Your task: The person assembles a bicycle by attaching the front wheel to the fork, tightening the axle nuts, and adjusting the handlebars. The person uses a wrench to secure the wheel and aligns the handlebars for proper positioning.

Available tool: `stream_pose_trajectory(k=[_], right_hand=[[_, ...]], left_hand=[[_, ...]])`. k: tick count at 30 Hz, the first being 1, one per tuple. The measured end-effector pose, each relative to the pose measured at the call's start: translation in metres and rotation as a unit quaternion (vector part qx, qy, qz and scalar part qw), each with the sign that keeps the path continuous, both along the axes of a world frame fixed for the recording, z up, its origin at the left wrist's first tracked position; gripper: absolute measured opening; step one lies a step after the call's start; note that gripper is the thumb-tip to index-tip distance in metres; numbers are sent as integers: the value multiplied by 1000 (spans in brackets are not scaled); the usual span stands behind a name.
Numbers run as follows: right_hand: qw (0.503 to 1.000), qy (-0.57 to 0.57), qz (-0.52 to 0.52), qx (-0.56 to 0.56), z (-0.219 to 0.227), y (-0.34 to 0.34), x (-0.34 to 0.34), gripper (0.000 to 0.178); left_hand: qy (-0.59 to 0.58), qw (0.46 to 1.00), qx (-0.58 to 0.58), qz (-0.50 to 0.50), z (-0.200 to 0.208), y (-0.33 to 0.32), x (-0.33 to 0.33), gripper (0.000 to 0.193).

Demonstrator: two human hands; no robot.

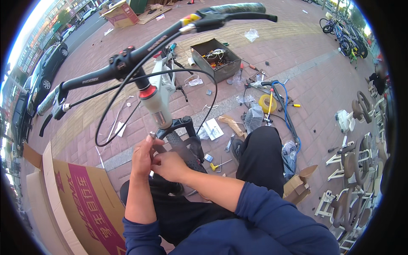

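A white bicycle frame [159, 104] with a black handlebar [135, 56] stands before me, its black fork [182, 122] just beyond my hands. Close together beside the fork and above the tyre [175, 138], both hands work at one spot. My left hand [142, 158] is closed, thumb and fingers pinched around something small that I cannot make out. Fingers curled, my right hand [170, 165] presses in from the right against the same spot; what it grips is hidden. Black brake cables [216, 87] loop above the hands.
A metal toolbox [215, 60] full of tools lies ahead. Right of it are a floor pump [272, 100], yellow tape roll [267, 103], a wrench [229, 142] and a yellow-handled tool [214, 166]. A large cardboard box [80, 204] stands left; bicycle parts [350, 165] lie right.
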State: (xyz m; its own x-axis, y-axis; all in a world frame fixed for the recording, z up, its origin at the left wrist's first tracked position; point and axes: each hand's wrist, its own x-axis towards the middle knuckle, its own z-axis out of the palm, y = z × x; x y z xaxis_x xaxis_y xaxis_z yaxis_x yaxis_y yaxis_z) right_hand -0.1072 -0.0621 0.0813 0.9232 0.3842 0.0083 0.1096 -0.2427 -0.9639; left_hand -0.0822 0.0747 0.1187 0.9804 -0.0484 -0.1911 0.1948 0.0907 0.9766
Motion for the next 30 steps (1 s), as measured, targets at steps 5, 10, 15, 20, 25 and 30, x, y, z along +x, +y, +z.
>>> stream_pose_trajectory(k=[5, 10, 15, 20, 25, 30], right_hand=[[995, -51, -73, -36, 21, 5, -22, 28], [991, -20, -63, -114, 20, 7, -21, 33], [998, 1, 21, -52, 7, 0, 3, 28], [987, 130, 84, 46, 16, -71, -19, 37], [952, 292, -93, -14, -3, -139, -40, 34], [944, 321, -74, -6, -44, -114, -59, 41]], left_hand=[[-1, 996, -86, 9, 3, 10, -7, 39], [21, 982, -186, 8, -3, 18, -5, 29], [39, 986, -164, -22, -1, 26, -6, 31], [-80, 991, 103, 18, -5, 13, 2, 56], [-51, 897, 432, -80, 37, -4, 28, 48], [-83, 900, 414, -110, 30, 25, 75, 41]])
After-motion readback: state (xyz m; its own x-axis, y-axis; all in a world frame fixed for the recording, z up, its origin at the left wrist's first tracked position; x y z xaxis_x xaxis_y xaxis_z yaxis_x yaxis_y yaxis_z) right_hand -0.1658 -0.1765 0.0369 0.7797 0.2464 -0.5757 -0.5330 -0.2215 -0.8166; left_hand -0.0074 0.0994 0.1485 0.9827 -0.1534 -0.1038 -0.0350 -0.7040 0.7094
